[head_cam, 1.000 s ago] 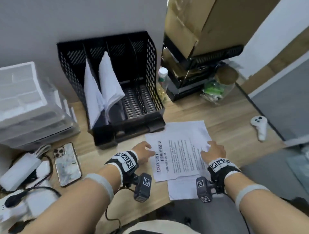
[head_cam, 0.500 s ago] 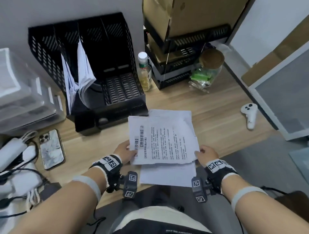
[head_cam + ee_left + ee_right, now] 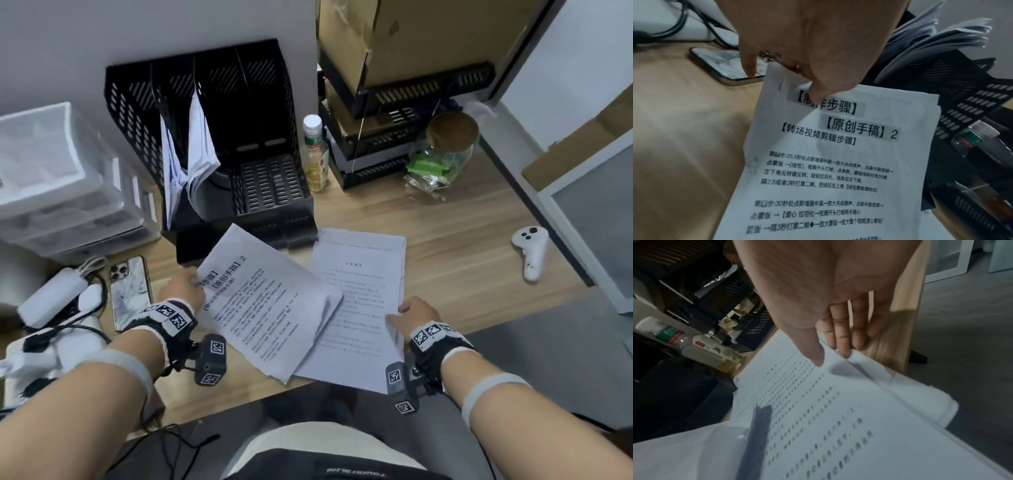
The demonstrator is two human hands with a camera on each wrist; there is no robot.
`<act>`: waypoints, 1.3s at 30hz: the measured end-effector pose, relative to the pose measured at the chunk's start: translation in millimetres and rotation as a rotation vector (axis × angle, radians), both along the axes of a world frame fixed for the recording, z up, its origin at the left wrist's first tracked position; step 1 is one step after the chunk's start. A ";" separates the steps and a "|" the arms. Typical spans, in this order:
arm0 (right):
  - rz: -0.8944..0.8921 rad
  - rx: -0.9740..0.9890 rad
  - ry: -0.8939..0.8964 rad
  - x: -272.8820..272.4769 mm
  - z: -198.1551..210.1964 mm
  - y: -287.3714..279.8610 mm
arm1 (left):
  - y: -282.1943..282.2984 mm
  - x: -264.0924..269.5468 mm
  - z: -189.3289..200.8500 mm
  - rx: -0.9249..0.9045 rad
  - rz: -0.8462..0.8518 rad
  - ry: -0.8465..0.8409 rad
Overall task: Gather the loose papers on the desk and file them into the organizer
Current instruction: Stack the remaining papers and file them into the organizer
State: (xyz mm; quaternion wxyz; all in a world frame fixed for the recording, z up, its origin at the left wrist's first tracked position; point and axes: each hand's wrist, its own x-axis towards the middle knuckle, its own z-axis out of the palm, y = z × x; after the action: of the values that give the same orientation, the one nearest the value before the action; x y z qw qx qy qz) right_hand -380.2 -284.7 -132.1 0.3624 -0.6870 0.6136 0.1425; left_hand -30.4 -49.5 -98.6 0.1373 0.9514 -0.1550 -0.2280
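White sheets: stapled packet (image 3: 263, 301) with bold black headings, lifted just in front of the organizer (image 3: 219, 144)
Left hand (image 3: 183, 289): pinched its top corner
Right hand (image 3: 416, 315): thumb and fingers nipped the second packet (image 3: 359, 308), low over the desk (image 3: 455, 240)

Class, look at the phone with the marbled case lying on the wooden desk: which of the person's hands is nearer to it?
Left. The left hand, pinching a stapled printed packet, is just right of the marbled-case phone. The right hand, holding another printed sheet, sits far across the papers.
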 end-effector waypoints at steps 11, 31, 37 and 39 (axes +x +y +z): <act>-0.153 -0.108 -0.272 1.7 5.9 12.7 | -24.6 12.9 9.4 -0.035 -0.230 -0.062; -0.604 -0.227 -0.575 -30.2 41.8 -16.9 | -26.0 11.9 -29.5 -0.344 0.332 0.546; -0.352 0.086 -0.665 18.8 9.2 -1.6 | 11.8 -12.4 -60.2 -0.337 0.414 0.791; -0.315 0.159 -0.741 32.0 7.1 0.3 | 16.2 -20.8 -61.3 -0.339 0.396 0.746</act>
State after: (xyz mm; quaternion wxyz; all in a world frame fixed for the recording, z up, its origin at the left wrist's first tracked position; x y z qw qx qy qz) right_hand -348.2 -284.4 -125.0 0.6282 -0.5592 0.5263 -0.1250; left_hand -51.2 -33.3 -159.9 0.3787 0.7794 0.0550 -0.4960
